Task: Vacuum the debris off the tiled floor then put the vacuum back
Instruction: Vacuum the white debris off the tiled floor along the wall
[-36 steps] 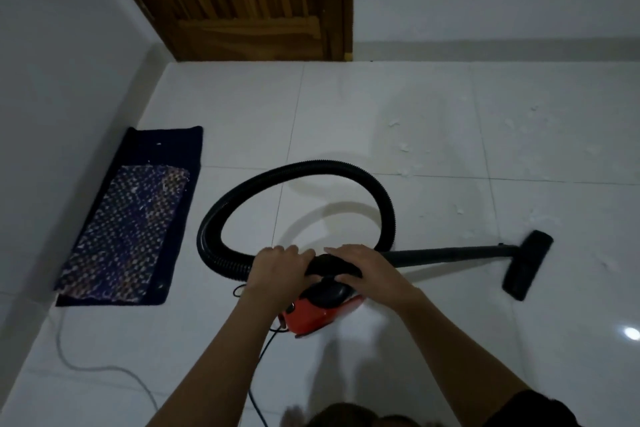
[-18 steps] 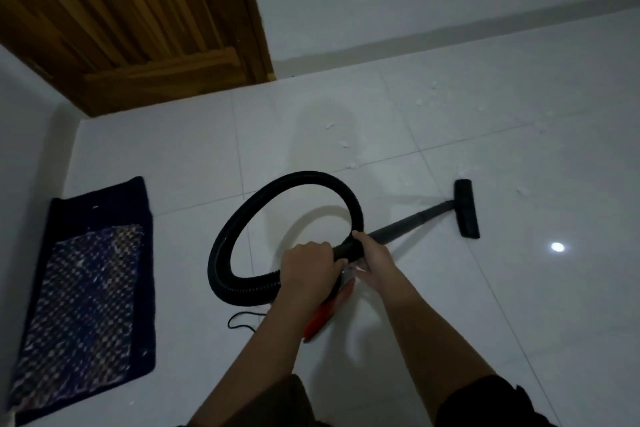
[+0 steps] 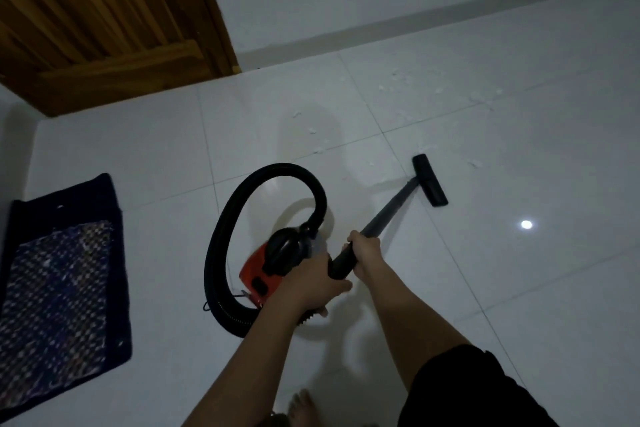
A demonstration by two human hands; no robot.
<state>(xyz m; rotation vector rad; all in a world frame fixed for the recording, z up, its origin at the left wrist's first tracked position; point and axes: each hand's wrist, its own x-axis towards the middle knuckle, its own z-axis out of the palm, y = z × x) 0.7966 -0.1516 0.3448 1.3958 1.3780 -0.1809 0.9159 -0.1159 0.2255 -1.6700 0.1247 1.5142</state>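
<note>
Both hands close around the vacuum: right hand gripping the wand to steer its floor head toward debris upper right; left hand steadying the hose end.

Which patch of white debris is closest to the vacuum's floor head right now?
The scraps just beyond the floor head's far end; the other patches lie farther off, toward the wall.
</note>
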